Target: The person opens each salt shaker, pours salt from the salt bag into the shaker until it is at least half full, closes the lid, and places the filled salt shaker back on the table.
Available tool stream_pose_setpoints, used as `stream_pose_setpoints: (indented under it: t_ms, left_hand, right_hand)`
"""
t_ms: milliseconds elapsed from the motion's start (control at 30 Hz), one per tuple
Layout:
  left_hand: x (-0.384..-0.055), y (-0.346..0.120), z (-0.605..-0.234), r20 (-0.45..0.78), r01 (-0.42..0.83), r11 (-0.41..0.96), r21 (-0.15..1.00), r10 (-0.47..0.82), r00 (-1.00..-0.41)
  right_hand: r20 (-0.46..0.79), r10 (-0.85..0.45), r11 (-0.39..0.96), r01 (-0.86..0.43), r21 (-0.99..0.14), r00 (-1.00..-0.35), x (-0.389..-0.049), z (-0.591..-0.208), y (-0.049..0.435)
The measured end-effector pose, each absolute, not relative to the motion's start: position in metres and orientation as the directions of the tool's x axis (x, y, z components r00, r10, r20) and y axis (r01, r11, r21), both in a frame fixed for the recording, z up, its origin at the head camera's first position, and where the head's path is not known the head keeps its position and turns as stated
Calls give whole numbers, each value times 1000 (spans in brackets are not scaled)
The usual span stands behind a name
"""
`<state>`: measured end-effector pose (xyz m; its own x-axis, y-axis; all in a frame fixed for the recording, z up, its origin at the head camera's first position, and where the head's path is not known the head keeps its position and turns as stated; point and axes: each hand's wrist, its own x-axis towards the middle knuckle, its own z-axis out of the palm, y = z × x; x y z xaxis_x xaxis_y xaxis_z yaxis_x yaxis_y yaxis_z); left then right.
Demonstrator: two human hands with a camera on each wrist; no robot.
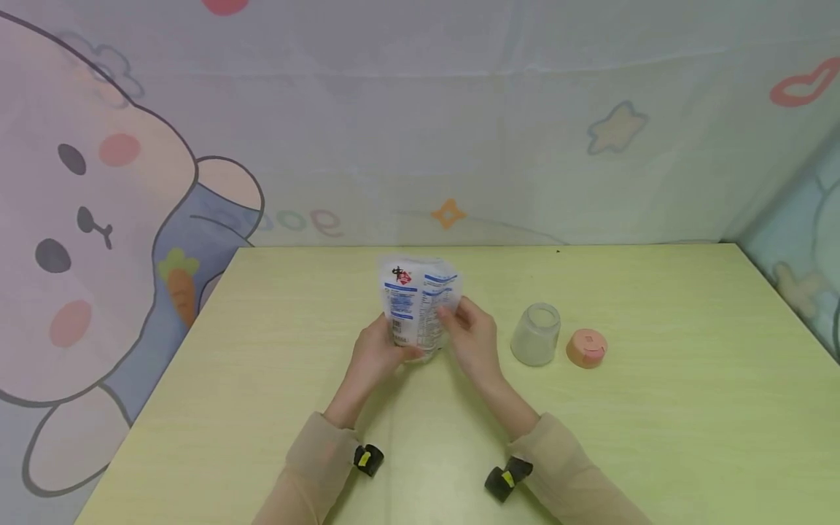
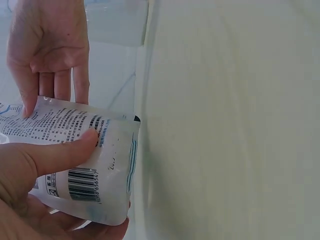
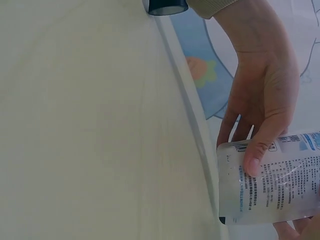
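Note:
A white plastic pouch (image 1: 420, 292) with blue bands, small print and a red and black logo stands tilted between both hands. My left hand (image 1: 375, 354) grips its lower left corner, the thumb across the front beside the barcode (image 2: 82, 185). On the right edge my right hand (image 1: 474, 339) pinches it, thumb on the printed face and fingers behind. The fingers behind the pouch (image 3: 280, 185) are partly hidden in the right wrist view. To the right of my right hand stands a clear jar (image 1: 536, 335), narrower at the top.
A pink round cap (image 1: 586, 348) lies right of the jar. The light green table (image 1: 682, 408) meets a cartoon-printed cloth (image 1: 394, 131) along its back edge. Black cameras (image 1: 369, 460) are strapped to both wrists.

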<state>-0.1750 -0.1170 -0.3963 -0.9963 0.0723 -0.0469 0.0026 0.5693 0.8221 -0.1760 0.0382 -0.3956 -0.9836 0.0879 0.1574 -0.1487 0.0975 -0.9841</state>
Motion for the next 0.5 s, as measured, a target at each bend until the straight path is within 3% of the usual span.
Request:
stream_pose_setpoints:
  t_ms: [500]
  left_hand:
    - [-173, -120, -391, -35, 72, 564, 823, 177, -984]
  right_hand:
    - [87, 22, 34, -86, -996, -996, -168, -400, 48]
